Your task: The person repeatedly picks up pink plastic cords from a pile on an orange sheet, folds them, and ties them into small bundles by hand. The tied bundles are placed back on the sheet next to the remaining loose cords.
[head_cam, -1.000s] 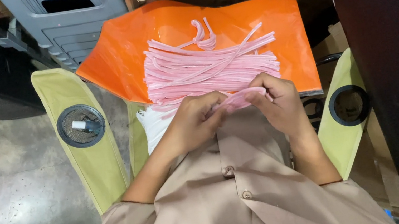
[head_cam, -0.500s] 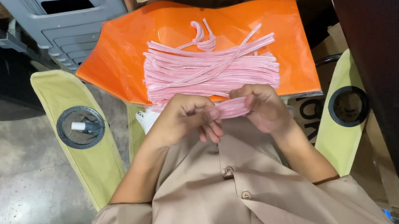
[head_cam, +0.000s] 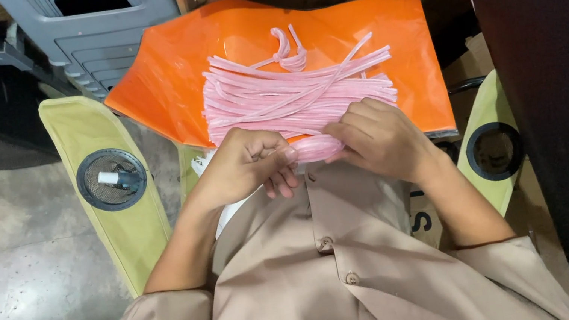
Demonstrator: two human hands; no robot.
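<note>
Two hands working a bundle of pink strips over an orange sheet.

The pink strips (head_cam: 297,93) lie in a flat, loose pile on the glossy orange sheet (head_cam: 173,79), a few ends curling up at the far side. The near ends are gathered into a small pink bundle (head_cam: 315,148) held between both hands above the lap. The left hand (head_cam: 244,166) curls its fingers closed on one end; the right hand (head_cam: 380,139) clasps the other, knuckles up. Green chair arms (head_cam: 78,132) flank the lap.
</note>
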